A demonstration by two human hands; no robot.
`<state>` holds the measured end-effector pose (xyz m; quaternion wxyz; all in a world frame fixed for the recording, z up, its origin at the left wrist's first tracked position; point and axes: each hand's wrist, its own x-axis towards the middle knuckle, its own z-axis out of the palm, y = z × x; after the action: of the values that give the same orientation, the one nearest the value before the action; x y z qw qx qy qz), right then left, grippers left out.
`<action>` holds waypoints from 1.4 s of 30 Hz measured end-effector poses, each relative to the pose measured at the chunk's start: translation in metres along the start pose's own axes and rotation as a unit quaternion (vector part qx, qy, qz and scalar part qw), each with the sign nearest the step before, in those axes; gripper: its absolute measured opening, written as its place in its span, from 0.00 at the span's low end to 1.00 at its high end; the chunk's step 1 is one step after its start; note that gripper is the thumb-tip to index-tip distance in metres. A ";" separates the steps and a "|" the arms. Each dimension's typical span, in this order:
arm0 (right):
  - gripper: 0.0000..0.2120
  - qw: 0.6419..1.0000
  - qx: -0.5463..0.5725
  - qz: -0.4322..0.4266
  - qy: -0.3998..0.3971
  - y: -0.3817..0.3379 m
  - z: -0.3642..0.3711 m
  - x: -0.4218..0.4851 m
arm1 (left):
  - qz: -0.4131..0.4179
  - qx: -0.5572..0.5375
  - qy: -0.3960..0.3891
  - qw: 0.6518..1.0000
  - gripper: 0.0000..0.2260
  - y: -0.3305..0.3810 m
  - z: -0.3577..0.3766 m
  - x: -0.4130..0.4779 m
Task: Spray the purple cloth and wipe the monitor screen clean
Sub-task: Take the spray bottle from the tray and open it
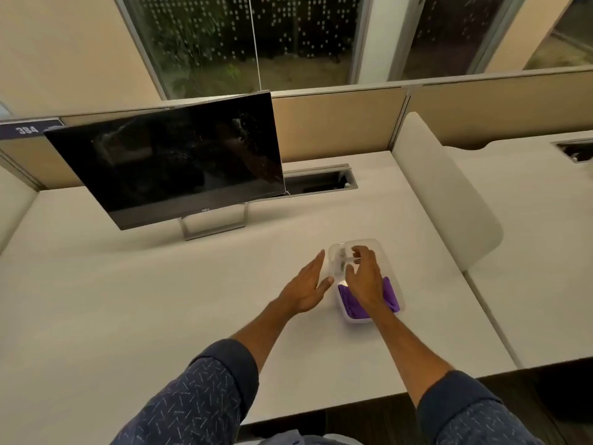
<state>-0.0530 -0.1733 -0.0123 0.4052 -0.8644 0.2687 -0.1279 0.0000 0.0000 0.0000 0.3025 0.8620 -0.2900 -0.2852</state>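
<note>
Right now, head view: right hand (362, 277) fingers spread, empty, over clear tray (393, 268) w/ small spray bottle (342, 263) and purple cloth (390, 295). Left hand (309, 285) flat, empty, beside tray. Steady tray w/ left; pinch bottle by body. Monitor (167, 162) well apart.

You face a white desk (128, 284) with beige partition panels (337, 123), dark windows (244, 36) behind, and a white divider (449, 200) to your right.
</note>
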 end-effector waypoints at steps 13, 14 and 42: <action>0.19 0.999 -0.003 -0.018 -0.051 -0.005 0.011 0.009 | -0.001 -0.019 0.009 1.000 0.32 0.002 0.018 0.000; 0.18 0.998 -0.002 -0.023 -0.050 -0.004 0.010 0.010 | -0.001 -0.017 0.009 1.000 0.32 0.000 0.018 0.000; 0.17 0.981 0.109 -0.133 -0.085 -0.108 0.059 -0.038 | 0.123 -0.164 0.287 0.936 0.15 -0.019 -0.087 -0.031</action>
<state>-0.0196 -0.0576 0.0331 0.4980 -0.8507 0.1000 -0.1351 0.0437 0.0638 0.0539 0.5430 0.8030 -0.2437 -0.0303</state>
